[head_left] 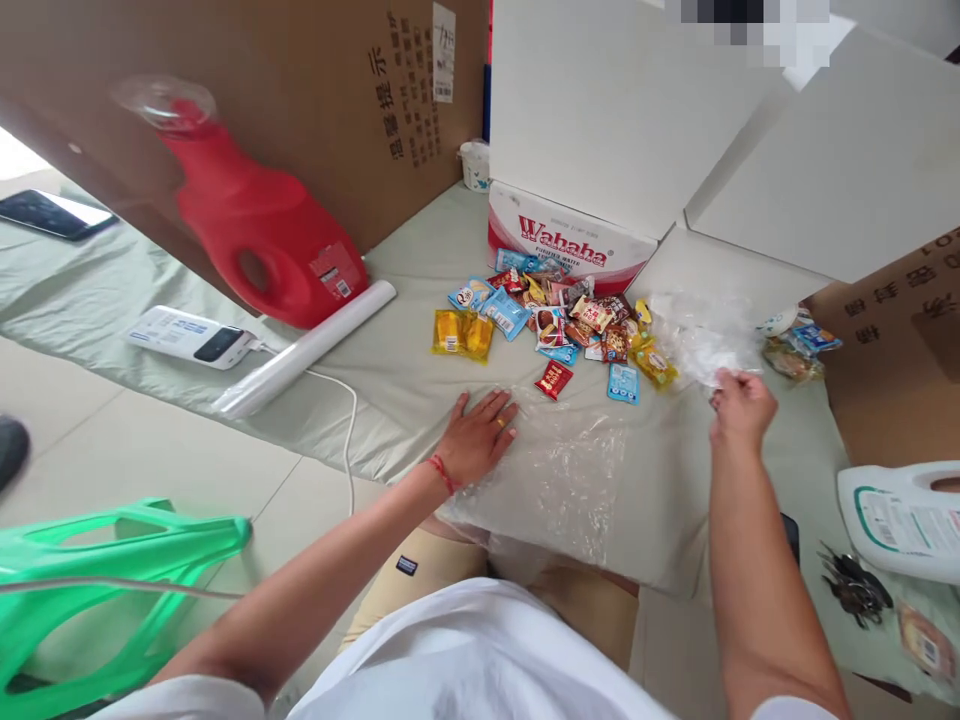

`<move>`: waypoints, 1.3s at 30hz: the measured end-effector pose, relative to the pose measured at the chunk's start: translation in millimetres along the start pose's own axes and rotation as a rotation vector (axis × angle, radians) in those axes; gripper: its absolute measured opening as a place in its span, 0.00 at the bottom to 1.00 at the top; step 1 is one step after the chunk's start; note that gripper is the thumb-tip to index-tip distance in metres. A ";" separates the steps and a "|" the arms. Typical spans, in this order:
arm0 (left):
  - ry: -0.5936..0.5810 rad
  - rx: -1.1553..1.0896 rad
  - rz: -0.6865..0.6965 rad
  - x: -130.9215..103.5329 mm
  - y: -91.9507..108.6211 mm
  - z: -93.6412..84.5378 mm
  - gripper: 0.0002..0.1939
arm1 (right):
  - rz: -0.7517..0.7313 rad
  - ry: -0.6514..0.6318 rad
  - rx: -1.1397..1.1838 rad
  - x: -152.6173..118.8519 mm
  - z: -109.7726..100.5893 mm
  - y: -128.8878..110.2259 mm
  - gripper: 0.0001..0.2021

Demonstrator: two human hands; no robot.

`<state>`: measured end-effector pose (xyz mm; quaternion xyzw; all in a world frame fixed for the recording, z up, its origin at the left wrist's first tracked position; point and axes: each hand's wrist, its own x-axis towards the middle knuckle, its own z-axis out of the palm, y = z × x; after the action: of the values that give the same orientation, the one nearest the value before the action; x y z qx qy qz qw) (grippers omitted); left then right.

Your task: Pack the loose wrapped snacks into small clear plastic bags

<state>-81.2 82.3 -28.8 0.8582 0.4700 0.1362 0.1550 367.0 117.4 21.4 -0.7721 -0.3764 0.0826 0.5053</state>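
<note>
My left hand (480, 437) lies flat on the cloth with its fingers spread, touching the left edge of a clear plastic bag (574, 470) spread out in front of me. My right hand (741, 405) pinches crumpled clear plastic (705, 345) at the right. Between and beyond my hands is a loose pile of wrapped snacks (592, 315). A red packet (553, 380) and a blue packet (623, 383) lie at its near side, and yellow packets (463, 335) at its left.
A white Wahaha carton (574, 235) stands behind the pile. Leftward are a red jug (262, 220), a plastic roll (307, 350), a power bank (191, 337) and a phone (56, 213). A white bottle (900, 520) and keys (855, 588) lie right. A green stool (120, 540) stands lower left.
</note>
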 end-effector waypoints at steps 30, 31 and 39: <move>0.014 0.138 0.003 19.4 -1.6 1.8 0.30 | 0.350 -0.629 0.409 -207.8 48.0 -106.8 0.35; 0.010 0.137 -0.004 19.2 -0.6 1.6 0.30 | 0.352 -0.621 0.360 -227.3 47.5 -104.5 0.35; -0.012 0.152 -0.032 16.8 3.2 1.0 0.30 | -0.323 -0.732 -0.545 -246.8 23.8 -78.2 0.27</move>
<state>-69.6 94.8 -26.9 0.8607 0.4918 0.0923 0.0942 142.4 -13.5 13.6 -0.7285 -0.6522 0.1676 0.1254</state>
